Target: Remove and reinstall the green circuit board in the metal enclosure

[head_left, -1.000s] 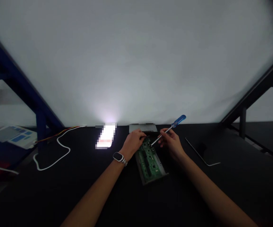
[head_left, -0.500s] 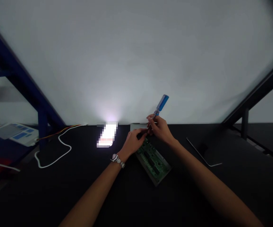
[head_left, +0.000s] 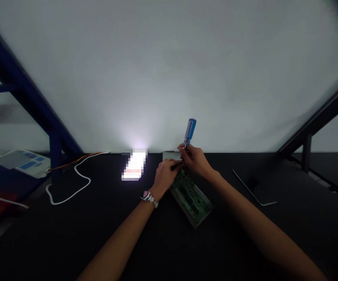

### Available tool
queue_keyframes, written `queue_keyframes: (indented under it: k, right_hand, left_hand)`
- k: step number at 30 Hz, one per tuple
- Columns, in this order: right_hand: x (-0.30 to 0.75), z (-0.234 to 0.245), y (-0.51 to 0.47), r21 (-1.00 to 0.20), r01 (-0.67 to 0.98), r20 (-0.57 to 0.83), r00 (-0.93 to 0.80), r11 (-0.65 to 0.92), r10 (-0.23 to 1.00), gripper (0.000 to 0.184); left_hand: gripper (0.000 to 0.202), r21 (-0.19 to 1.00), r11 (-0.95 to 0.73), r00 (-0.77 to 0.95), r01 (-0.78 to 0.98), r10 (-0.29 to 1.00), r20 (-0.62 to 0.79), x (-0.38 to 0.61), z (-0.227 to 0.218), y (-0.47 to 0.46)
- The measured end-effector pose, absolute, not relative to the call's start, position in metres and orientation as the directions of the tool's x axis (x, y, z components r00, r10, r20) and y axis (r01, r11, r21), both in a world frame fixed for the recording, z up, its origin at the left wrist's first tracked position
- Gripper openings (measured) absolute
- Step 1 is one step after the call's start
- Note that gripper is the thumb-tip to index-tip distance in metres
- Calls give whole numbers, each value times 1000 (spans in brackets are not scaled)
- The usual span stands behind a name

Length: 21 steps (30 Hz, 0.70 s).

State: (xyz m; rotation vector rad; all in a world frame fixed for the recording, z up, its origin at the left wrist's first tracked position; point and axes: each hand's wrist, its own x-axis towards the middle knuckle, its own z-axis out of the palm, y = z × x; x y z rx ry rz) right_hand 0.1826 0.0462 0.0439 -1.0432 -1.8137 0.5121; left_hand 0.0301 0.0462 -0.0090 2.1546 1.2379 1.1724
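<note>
Toward the far edge of the black table (head_left: 186, 253), a green circuit board (head_left: 191, 195) has its far end beneath the right hand (head_left: 196, 160), fingers clamped round a blue-handled screwdriver (head_left: 190, 129) best kept upright, and the left hand (head_left: 164, 173), its exact grip hidden, best steadying.

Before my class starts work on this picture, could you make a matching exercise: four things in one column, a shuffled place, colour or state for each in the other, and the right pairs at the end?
Things
1. Screwdriver
2. Circuit board
3. Cable
4. Wristwatch

Descriptions
A. White, lying in bends on the black tabletop
B. Worn at the left wrist
C. Held in the right hand, blue handle uppermost
D. Green, between the two forearms

Pairs: 1-C, 2-D, 3-A, 4-B
</note>
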Motion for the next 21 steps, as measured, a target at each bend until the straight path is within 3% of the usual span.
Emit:
queue_keyframes:
  k: [17,21]
  right_hand:
    - [185,46,49,-776,376,468,-194,506,862,30]
    - [183,46,45,-845,274,444,-119,459,888,26]
  left_hand:
    - [15,642,-514,235,569,849,473,30,-8,43]
    - [13,629,-530,248,568,839,484,31,-5,40]
